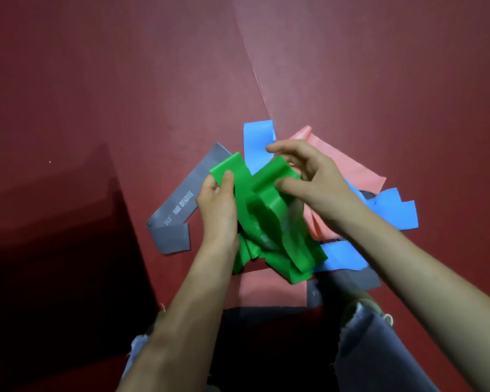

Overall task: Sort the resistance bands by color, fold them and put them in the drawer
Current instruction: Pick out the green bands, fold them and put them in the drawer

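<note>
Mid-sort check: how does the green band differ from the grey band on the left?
The green band is gripped by the left hand and right hand; the grey band lies untouched on the red floor. The green band is bunched in overlapping folds; the grey band lies mostly flat, one end bent over. White lettering reads clearly on the grey band, not on the green band. Both are wide, flat strips.

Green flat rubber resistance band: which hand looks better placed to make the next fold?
Probably the right. The right hand pinches a raised loop of the green flat rubber resistance band with its fingers, free to swing across; the left hand grips the other end as anchor.
</note>
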Demonstrator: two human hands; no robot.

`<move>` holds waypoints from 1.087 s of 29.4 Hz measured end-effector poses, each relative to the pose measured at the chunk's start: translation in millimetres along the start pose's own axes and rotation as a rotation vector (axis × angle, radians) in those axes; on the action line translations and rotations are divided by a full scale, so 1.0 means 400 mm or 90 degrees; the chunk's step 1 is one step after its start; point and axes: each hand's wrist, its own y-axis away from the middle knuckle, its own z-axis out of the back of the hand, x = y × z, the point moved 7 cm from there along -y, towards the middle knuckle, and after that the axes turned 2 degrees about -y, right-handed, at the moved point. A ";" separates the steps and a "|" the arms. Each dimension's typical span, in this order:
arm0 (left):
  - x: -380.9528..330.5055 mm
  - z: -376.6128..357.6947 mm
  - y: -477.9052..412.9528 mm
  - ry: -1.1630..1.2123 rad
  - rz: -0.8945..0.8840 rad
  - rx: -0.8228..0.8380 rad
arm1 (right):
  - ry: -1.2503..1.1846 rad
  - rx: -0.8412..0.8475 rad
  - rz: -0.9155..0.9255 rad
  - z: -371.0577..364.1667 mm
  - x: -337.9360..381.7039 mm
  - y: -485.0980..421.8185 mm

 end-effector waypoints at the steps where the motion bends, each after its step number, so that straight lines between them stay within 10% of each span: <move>1: -0.005 -0.023 0.004 0.005 0.003 0.034 | -0.003 0.008 0.016 -0.005 0.009 -0.003; 19: -0.032 -0.083 0.052 -0.001 0.037 0.191 | 0.043 -0.140 0.007 -0.019 -0.032 -0.040; 32: -0.036 -0.047 0.022 0.049 0.028 0.075 | 0.187 -0.157 -0.012 -0.008 -0.070 -0.022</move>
